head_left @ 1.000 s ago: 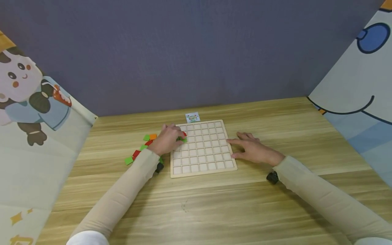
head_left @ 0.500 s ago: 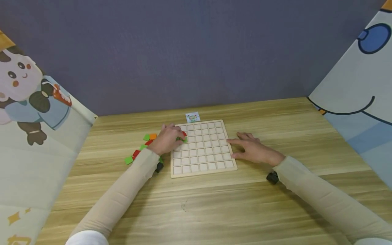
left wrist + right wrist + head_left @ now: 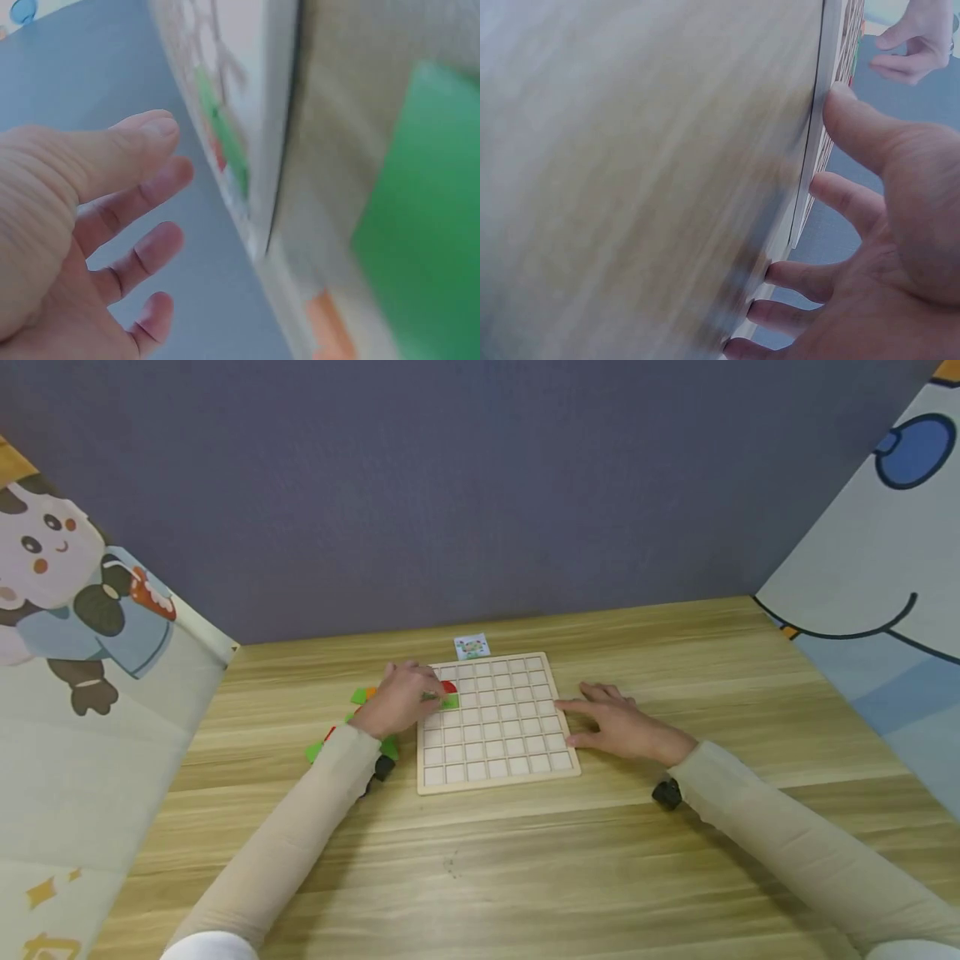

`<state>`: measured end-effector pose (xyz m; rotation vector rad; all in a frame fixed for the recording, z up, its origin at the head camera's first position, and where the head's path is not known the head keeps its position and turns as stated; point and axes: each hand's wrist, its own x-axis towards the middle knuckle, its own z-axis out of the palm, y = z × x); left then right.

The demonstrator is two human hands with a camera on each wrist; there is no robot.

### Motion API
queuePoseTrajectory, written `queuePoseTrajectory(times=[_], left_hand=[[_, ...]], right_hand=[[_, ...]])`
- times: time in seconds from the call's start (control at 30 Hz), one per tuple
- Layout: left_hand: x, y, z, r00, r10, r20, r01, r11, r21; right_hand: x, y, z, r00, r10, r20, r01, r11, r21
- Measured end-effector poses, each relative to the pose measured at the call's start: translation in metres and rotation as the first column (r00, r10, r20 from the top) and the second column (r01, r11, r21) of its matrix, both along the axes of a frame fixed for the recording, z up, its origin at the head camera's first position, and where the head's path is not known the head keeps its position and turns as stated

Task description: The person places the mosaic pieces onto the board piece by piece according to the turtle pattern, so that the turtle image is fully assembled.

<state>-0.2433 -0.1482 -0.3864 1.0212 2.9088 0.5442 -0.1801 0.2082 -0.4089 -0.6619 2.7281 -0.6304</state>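
Observation:
A pale wooden grid board [image 3: 502, 727] lies on the table in the head view. In its upper left cells sit a green tile [image 3: 451, 702] and a red rounded piece [image 3: 448, 687]. My left hand [image 3: 401, 697] hovers over the board's left edge, partly covering the cells there. The left wrist view shows its fingers loosely bent with nothing between thumb and fingertips. At the board's right edge, my right hand [image 3: 618, 727] has its fingers spread. Its thumb and index fingertip rest against the rim, and the other fingertips reach down to the table in the right wrist view.
Loose tiles lie left of the board, partly hidden under my left arm, among them a green tile [image 3: 313, 752] and an orange tile [image 3: 371, 693]. A small picture card [image 3: 472, 647] lies behind the board. A dark upright panel [image 3: 480, 502] closes off the table's back.
My left hand has drawn back slightly to the left, away from the green tile and red piece, which now show more fully on the board. My right hand has stayed at the rim.

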Motion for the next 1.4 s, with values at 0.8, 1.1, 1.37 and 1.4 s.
queuePoseTrajectory(times=[0.8,1.1,1.37,1.4], left_hand=[[0.042,-0.083,0.006,0.995,0.072,0.064,-0.067,0.995,-0.073],[0.056,-0.089,-0.004,0.999,0.007,0.045,-0.004,0.998,-0.065],[0.061,-0.093,-0.011,0.998,-0.057,-0.001,0.057,0.998,-0.034],[0.061,-0.093,-0.012,0.998,-0.056,-0.001,0.056,0.998,-0.035]], right_hand=[[0.001,-0.001,0.003,1.0,-0.001,0.004,0.001,1.0,0.003],[0.002,-0.001,0.001,1.0,-0.004,-0.002,0.004,1.0,0.015],[0.003,-0.001,0.002,1.0,-0.008,0.008,0.008,1.0,0.015],[0.003,-0.001,0.002,1.0,-0.008,0.009,0.008,1.0,0.017]])
